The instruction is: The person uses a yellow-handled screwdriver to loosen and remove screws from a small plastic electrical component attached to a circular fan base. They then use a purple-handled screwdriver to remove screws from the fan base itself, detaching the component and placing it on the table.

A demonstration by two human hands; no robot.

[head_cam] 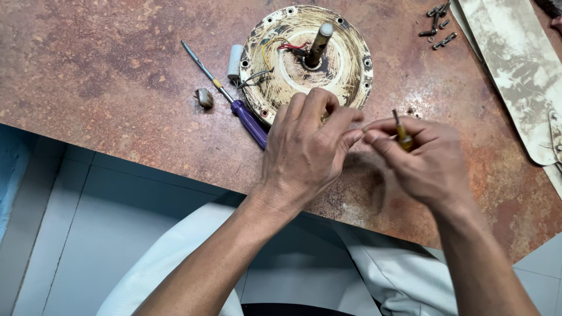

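Both hands pinch small parts over a worn fan motor at the table's near edge

The rusty brown table (105, 76) fills the upper part of the view, its near edge running from the left side down toward the lower right. At the far right edge lies a long, pale, stained fan blade (515, 70), reaching from the far edge toward the right side. The round fan motor housing (351, 64), cream with worn paint, sits near the far edge at mid-table; a brass shaft (319, 44) stands up from its centre, and red, yellow and black wires (281, 50) trail across its left half.

The left hand (304, 155) hovers just in front of the housing, covering its near rim, with the fingers curled and the tips closed together on something thin; what it grips is too small to tell. The right hand (424, 161) is just beside it to the right, fingertips nearly meeting those of the left, fingers closed round a small yellow-handled tool (404, 137) whose dark tip points up and away. A fine pale wire or pin seems to run between the two hands.

Left of the housing, a purple-handled screwdriver (246, 117) lies slanted, its handle ending close to the left hand. A small white cylinder (235, 61) rests against the housing's left rim. A small grey lump (204, 97) lies left of the screwdriver. Dark screws (439, 29) are scattered near the far right corner, beside the blade
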